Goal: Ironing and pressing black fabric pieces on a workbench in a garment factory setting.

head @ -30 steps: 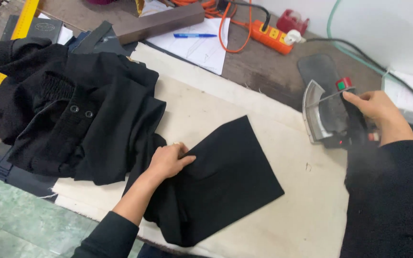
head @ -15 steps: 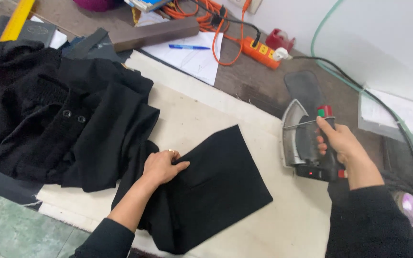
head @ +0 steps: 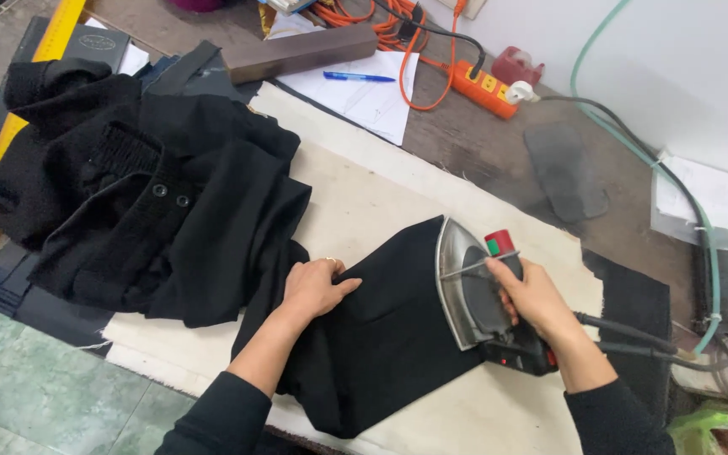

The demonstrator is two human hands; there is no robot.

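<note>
A flat black fabric panel [head: 389,345] lies on the cream pressing cloth [head: 364,194] that covers the table. My left hand [head: 313,286] rests palm down on the panel's left part, fingers together. My right hand [head: 532,299] grips the handle of a steam iron [head: 473,291] with a shiny metal body and a red knob. The iron sits on the panel's upper right edge, nose pointing away from me. A bunched black garment [head: 136,202] with buttons lies to the left, joined to the panel.
Behind the cloth lie white papers with a blue pen [head: 360,77], a brown wooden block [head: 301,52], an orange power strip [head: 482,86] with orange cable, and a grey iron rest pad [head: 566,173]. A yellow ruler [head: 10,135] runs along the left. A green hose [head: 659,168] hangs at right.
My right hand has carried the iron from the rest pad at the right down and left onto the black panel. My left hand has stayed on the fabric.
</note>
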